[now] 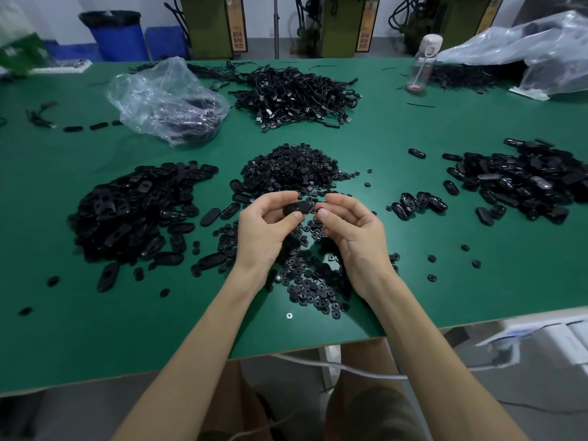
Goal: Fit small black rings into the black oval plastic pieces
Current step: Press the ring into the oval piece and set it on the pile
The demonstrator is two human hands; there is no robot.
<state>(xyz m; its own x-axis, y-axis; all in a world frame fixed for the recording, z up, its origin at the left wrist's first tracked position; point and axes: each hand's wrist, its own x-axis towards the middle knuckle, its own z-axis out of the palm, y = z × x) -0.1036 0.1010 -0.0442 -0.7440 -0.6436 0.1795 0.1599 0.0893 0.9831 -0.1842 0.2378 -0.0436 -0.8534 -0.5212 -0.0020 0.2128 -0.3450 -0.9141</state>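
1. The green surface (413,128) is laid out as a workstation. Stock sits in separate heaps within arm's reach, probably so that each part type can be picked without sorting.
2. The left heap of oval pieces (133,214) and the right heap of oval pieces (521,183) flank the centre. I cannot tell which of them holds fitted pieces.
3. The ring heap (292,170) lies straight ahead and spills toward the near edge under both hands, so a fresh ring is always just beside the fingers.
4. The left hand (264,227) is raised above the rings with its palm turned inward. Thumb and curled fingers pinch one oval piece, which steadies it for fitting.
5. The right hand (353,237) mirrors it, with fingers curled and thumb tip brought to the forefinger just beside the oval's right end. Whether it pinches a ring is too small and too dark to tell.
6. The held oval piece (296,207) lies roughly level between the two hands, its long axis pointing toward the right thumb, seemingly presented for a ring to be pressed in.
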